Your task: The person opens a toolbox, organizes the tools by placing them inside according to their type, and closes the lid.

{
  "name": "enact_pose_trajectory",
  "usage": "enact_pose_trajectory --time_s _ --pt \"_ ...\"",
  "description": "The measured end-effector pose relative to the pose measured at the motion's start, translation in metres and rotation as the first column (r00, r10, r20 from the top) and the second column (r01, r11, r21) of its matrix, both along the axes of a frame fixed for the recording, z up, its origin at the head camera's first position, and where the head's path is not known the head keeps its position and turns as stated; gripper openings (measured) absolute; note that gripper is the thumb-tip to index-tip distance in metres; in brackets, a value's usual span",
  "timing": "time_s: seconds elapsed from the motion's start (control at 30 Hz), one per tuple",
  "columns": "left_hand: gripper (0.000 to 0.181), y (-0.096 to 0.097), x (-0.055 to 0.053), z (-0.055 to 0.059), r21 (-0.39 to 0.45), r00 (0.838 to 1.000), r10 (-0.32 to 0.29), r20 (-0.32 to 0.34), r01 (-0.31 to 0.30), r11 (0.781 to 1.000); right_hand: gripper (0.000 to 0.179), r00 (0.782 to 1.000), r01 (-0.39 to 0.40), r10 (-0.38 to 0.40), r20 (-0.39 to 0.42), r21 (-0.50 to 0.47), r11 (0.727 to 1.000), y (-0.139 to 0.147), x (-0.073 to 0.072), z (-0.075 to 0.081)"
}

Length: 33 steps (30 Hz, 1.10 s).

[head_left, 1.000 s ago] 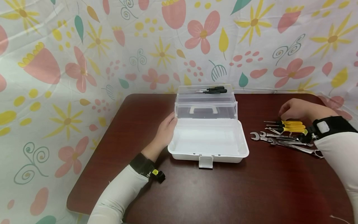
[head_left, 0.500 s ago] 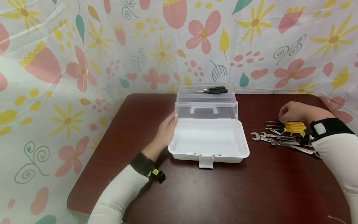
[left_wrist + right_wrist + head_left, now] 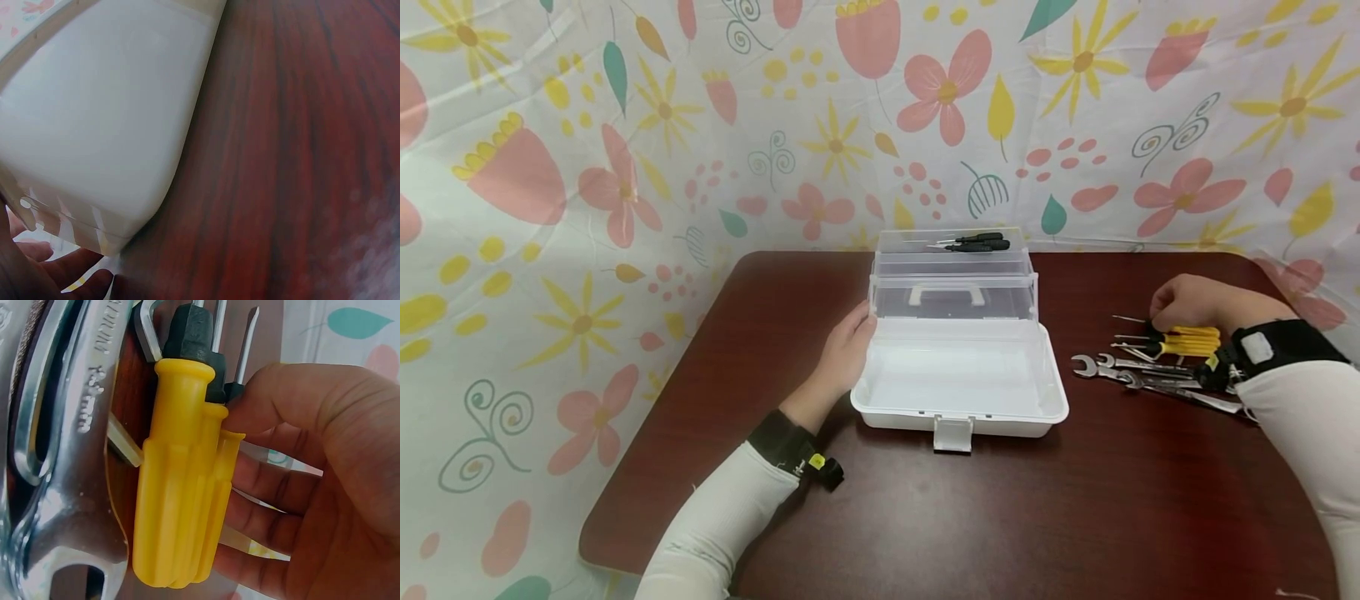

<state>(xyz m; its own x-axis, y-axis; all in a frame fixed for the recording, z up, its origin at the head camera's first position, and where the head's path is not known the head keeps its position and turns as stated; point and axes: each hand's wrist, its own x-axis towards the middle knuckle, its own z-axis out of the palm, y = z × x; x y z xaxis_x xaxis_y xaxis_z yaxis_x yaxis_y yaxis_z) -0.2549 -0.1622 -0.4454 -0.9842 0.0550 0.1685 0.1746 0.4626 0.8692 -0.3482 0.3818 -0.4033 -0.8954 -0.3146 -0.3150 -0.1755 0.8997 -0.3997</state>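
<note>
An opened white toolbox (image 3: pixel 955 375) with a clear raised lid stands mid-table in the head view. My left hand (image 3: pixel 847 346) holds its left side near the rear corner; in the left wrist view the fingers (image 3: pixel 65 269) bend round behind that corner. On the right, my right hand (image 3: pixel 1191 302) pinches the farthest yellow-handled screwdriver (image 3: pixel 225 481) near its black collar, thumb in front and fingers behind. Other yellow screwdrivers (image 3: pixel 172 481) lie right against it. Nearer me are several metal wrenches (image 3: pixel 1157 382), partly hidden by the right wrist camera.
Black-handled screwdrivers (image 3: pixel 977 245) lie in the clear upper part of the toolbox. A bent metal key (image 3: pixel 147 331) sits beside the yellow screwdrivers. The toolbox latch (image 3: pixel 952 435) hangs down in front. A flowered cloth (image 3: pixel 820 125) rises behind the dark red table (image 3: pixel 970 525).
My right hand has shifted slightly down toward the yellow screwdrivers and closed on the farthest one, whose tip has tilted up. The left hand and toolbox have stayed in place.
</note>
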Motion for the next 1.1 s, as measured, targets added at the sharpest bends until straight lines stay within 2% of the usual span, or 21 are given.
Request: enact_pose_trajectory --time_s 0.33,0.93,1.1 --pt "0.055 -0.0004 0.0002 0.0004 -0.001 1.0 -0.007 -0.001 0.007 1.0 0.004 1.0 -0.01 0.01 -0.013 0.016 1.0 0.0048 -0.0032 -0.0048" --pt "0.056 -0.0005 0.0016 0.0012 0.001 1.0 -0.003 0.003 0.003 1.0 0.017 0.994 -0.016 0.024 -0.108 0.071 0.997 0.0057 0.0003 -0.0073" --pt "0.056 -0.0006 0.0013 0.0017 0.002 1.0 -0.004 0.001 0.004 1.0 0.023 0.991 -0.005 0.015 -0.132 0.071 0.997 0.0027 -0.0013 -0.0034"
